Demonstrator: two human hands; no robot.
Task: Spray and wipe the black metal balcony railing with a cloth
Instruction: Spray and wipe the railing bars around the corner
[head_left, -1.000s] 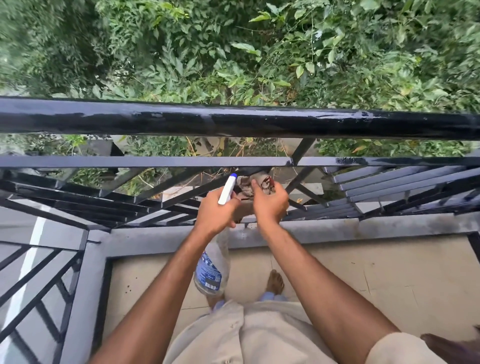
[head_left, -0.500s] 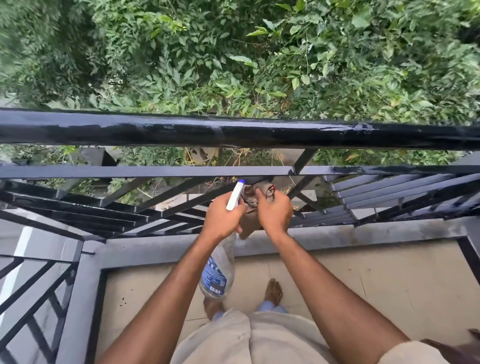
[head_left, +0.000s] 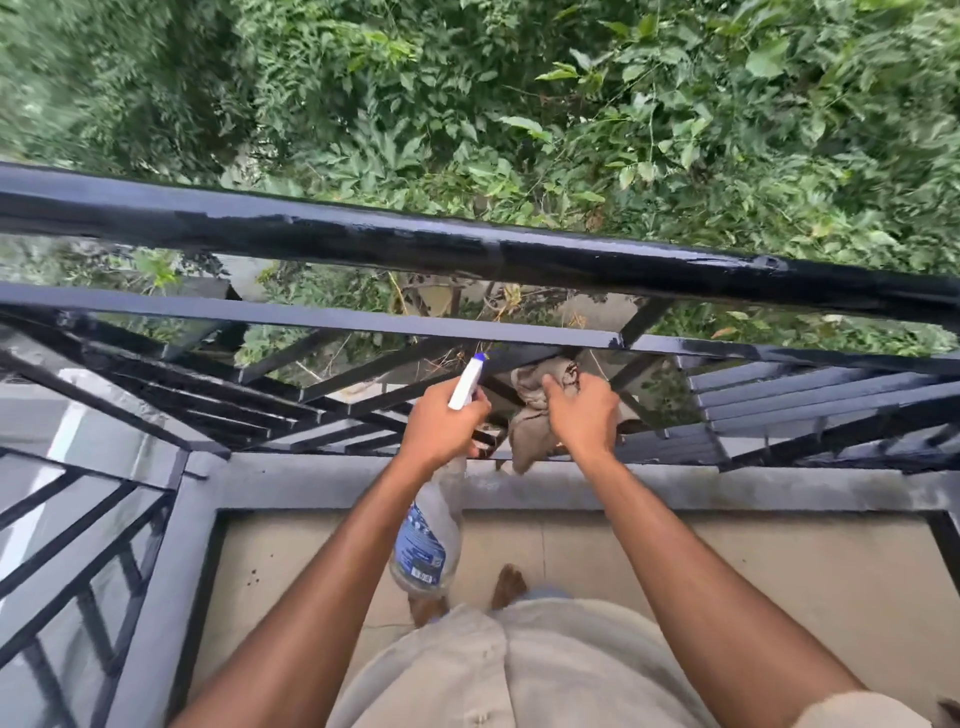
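Note:
The black metal railing (head_left: 467, 249) runs across the view, its thick top rail wet and glossy, with a thinner rail and diagonal bars below. My left hand (head_left: 441, 421) grips the neck of a clear spray bottle (head_left: 428, 540) with a blue label; its white and blue nozzle points up at the bars. My right hand (head_left: 584, 410) holds a beige cloth (head_left: 530, 415) against a lower diagonal bar just under the thin rail. Part of the cloth hangs down behind my hand.
A grey concrete ledge (head_left: 727, 486) carries the railing above a beige tiled floor (head_left: 779, 582). A side railing section (head_left: 78, 545) meets it at the left corner. Dense green foliage (head_left: 519, 104) lies beyond. My bare feet (head_left: 509, 584) stand close to the ledge.
The view has tilted and shifted, so the railing sits lower and slanted. Both hands stay at the same lower bars, the right hand rubbing the cloth slightly to the right.

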